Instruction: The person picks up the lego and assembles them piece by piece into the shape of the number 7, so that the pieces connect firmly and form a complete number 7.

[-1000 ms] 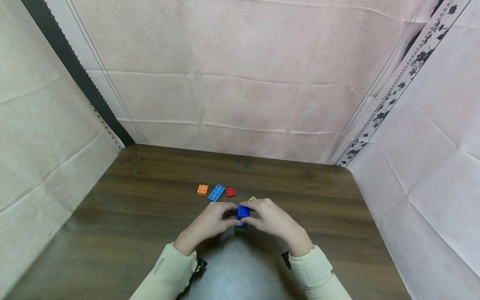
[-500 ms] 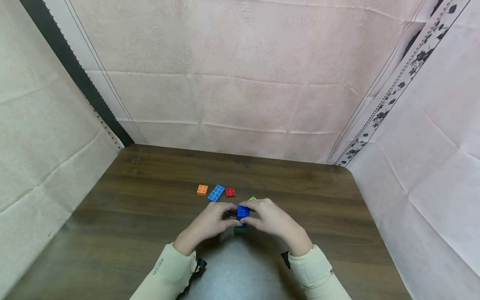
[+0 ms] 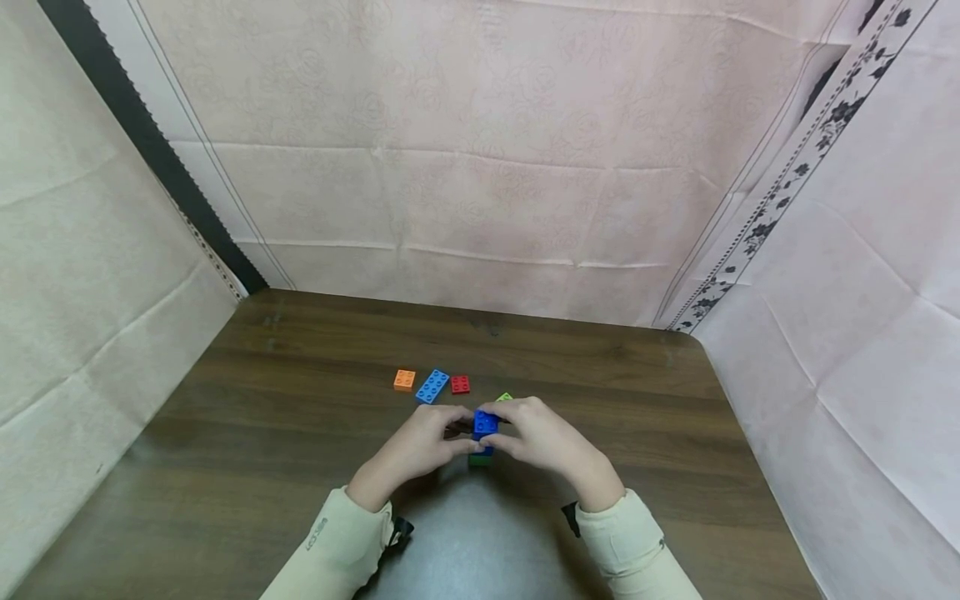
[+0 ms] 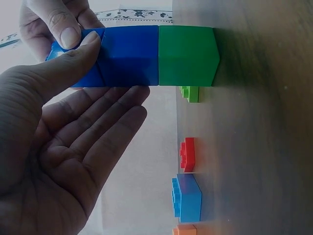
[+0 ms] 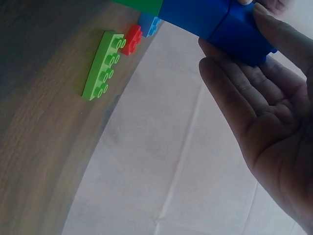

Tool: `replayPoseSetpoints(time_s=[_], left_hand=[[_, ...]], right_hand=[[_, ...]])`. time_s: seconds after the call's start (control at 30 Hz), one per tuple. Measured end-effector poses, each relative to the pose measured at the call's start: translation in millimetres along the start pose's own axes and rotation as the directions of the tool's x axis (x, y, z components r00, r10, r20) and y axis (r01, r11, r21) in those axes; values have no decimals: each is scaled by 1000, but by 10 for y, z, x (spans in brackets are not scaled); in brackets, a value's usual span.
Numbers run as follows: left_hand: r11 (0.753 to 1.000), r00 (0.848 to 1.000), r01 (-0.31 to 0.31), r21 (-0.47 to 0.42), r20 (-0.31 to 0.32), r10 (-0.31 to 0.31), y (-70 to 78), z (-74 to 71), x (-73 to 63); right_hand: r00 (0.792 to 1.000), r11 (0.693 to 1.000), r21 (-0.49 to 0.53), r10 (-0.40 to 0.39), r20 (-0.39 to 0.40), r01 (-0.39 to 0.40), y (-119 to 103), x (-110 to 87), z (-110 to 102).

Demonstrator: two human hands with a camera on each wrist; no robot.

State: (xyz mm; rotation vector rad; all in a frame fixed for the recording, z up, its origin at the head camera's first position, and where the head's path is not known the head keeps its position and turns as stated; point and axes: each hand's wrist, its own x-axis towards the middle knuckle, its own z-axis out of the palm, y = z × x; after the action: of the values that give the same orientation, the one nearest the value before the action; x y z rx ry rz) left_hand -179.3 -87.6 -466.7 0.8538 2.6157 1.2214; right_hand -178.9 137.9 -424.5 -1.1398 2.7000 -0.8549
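Note:
A stack of toy building blocks stands upright between both hands: a green block (image 4: 188, 56) at the bottom, a blue block (image 4: 131, 56) above it and another blue block (image 3: 486, 422) on top. My left hand (image 3: 423, 440) pinches the stack, its thumb across the seam between the two blue blocks and its other fingers on the far side. From the right, my right hand (image 3: 546, 437) grips the upper blue block between thumb and fingers. In the left wrist view, the blue blocks meet with only a thin seam.
Beyond the hands on the wooden table (image 3: 300, 450) lie an orange block (image 3: 404, 380), a light blue block (image 3: 432, 386) and a red block (image 3: 460, 384). A lime green block (image 5: 104, 66) lies behind the right hand, mostly hidden in the head view. Pale cloth (image 3: 480, 167) hangs around the table.

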Motion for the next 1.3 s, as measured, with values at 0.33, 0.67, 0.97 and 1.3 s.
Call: replayPoseSetpoints(time_s=[0.33,0.67,0.97,1.3], left_hand=[[1000,1000,16,-10,5,-15,11,2,-1],[1000,1000,21,-13,7,-21,7,10,7],[1000,1000,17,-25,4,-17,-2,20,0],[1000,1000,17,-6,-8,-17,-20,28,8]], right_hand=[[1000,1000,9,-3,11,3,10,3,-8],[1000,1000,11,3,17,-3,15,7,-1],[1000,1000,-12,-17,14,17,8,13,5],[1000,1000,-7,6,13,-6,-13,4,3]])
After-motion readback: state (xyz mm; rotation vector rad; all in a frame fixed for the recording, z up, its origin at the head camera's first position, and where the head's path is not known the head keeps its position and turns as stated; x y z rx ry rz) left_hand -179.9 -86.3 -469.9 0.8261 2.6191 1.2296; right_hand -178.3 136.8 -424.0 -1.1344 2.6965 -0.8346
